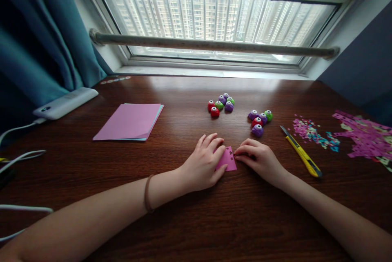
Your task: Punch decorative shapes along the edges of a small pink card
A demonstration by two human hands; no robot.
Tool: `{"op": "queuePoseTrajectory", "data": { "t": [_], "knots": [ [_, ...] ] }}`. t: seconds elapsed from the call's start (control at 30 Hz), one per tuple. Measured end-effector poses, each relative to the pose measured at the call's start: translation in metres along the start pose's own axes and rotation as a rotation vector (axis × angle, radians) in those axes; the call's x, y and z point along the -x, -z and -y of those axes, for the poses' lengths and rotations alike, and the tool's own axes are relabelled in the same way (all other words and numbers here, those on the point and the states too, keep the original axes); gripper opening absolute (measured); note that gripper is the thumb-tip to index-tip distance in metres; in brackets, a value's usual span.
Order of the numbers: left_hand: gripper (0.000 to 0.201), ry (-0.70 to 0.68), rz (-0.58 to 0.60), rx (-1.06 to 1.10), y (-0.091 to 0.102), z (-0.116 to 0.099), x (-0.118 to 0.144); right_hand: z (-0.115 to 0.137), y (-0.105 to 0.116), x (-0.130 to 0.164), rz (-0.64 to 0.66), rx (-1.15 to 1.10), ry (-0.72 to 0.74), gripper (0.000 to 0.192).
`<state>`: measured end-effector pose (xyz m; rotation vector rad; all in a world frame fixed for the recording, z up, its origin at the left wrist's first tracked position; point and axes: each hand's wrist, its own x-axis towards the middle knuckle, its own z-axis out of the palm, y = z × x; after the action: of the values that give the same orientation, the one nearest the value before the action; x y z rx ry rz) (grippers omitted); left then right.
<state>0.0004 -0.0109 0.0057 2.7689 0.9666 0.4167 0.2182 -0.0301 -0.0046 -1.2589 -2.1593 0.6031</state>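
Observation:
A small pink paper (pixel 227 164) lies on the table, with several little dark shapes, apparently punched holes, near its right end. Spread across its left part is my left hand (pixel 206 162), fingers apart, pressing it flat and hiding much of it. At the paper's right edge, my right hand (pixel 259 156) has its thumb and forefinger brought together in a pinch. Whatever sits between those fingertips is too small to make out. Beyond my right hand stand several craft punches (pixel 258 122) in purple, red and green, and another group of punches (pixel 221 103) is farther back.
A yellow utility knife (pixel 303 156) lies right of my right hand, blade showing. Past it are paper confetti (pixel 309 130) and punched pink strips (pixel 367 135). Stacked pink and blue sheets (pixel 130 121) lie left. A white device (pixel 65 102) with cables is by the curtain.

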Motion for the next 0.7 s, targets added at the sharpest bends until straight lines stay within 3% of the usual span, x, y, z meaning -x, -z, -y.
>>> {"op": "queuePoseTrajectory", "data": {
  "t": [0.5,0.7],
  "knots": [
    [0.039,-0.002,-0.013,-0.002,-0.0005,0.0003,0.0003,0.0002,0.0009,0.0020,-0.003,0.035,-0.033,0.006],
    [0.039,-0.009,-0.011,0.000,-0.0011,0.0001,0.0007,0.0015,-0.0001,0.0029,-0.060,-0.018,-0.047,0.008]
  ]
}}
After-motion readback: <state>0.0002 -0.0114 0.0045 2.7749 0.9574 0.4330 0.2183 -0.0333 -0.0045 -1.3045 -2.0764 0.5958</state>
